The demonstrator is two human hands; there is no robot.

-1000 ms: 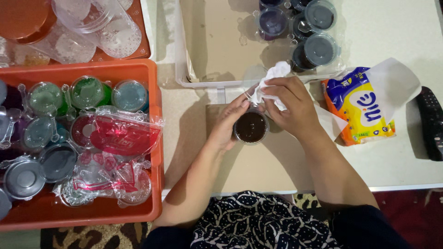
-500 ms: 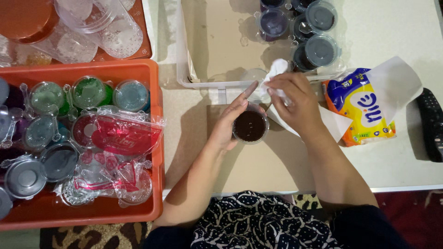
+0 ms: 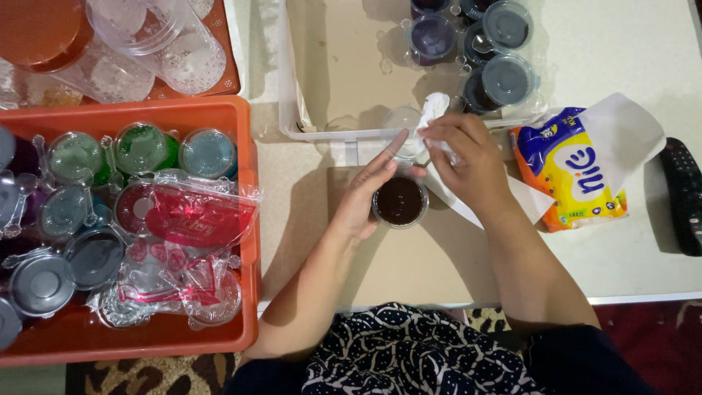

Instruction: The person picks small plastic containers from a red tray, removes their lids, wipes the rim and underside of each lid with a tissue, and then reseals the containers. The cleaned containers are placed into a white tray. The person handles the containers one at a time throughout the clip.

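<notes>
The left hand (image 3: pixel 363 196) curled around the near-left side of a small clear cup (image 3: pixel 399 200) filled with something dark brown, its thumb and lower fingers holding the cup steady while the index finger stretched out straight toward one o'clock. That fingertip touched a clear round lid (image 3: pixel 404 121) hovering just above the cup at twelve o'clock.

The right hand (image 3: pixel 464 157) was closed in a pinch on a crumpled white tissue (image 3: pixel 435 110), pressed against the right edge of the same lid (whether it also gripped the lid itself I could not tell). The cup stood on the pale table (image 3: pixel 409 256), in the middle of the view, directly in front of the person.

At twelve o'clock from the cup lay a white tray (image 3: pixel 292 88) with a brown paper lining, holding several lidded cups (image 3: pixel 504 77) of dark and purple filling in its far right corner. At three o'clock sat a yellow and blue tissue pack (image 3: pixel 567 172) with a white sheet sticking out, and beyond it a black remote control (image 3: pixel 684 194) at the table's edge. At nine o'clock was an orange crate (image 3: pixel 146 336) packed with lidded cups of green, blue and dark filling, with plastic bags of clear lids (image 3: pixel 179 219) lying on top.
</notes>
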